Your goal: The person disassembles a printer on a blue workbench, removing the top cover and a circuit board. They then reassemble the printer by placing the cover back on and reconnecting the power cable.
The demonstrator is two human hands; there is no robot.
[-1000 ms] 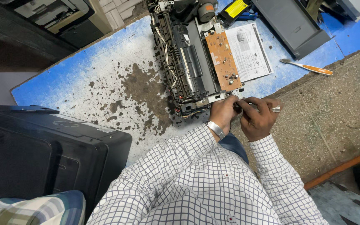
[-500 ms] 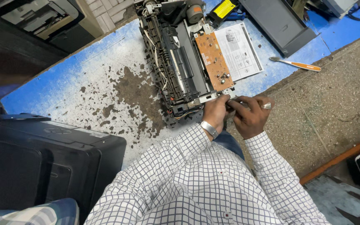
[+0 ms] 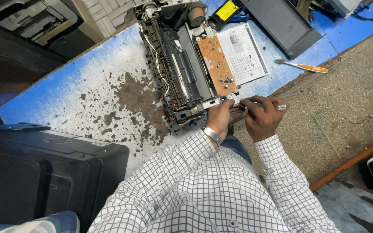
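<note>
Compared with half a second earlier: both hands kept their place at the near end of the stripped printer chassis (image 3: 182,64); hardly any shift apart from the head camera's small drift. Left hand (image 3: 219,117) stayed curled around the chassis's near corner, by the metal bracket (image 3: 214,102), fingers wrapped narrow. Right hand (image 3: 262,116) was closed on a small metal part (image 3: 237,103) just off that corner, ring on one finger; what the part was could not be made out.

Chassis lay on the blue desk (image 3: 65,92) close to its near edge. Long axis ran from the far edge toward the person, near end tilted slightly rightward. Brown circuit board (image 3: 216,64) faced up along its right side. Printed sheet (image 3: 244,54) just beside it; orange-handled screwdriver (image 3: 302,66) well apart, by the desk's right edge. Black printer casing (image 3: 44,172) at the near left corner.
</note>
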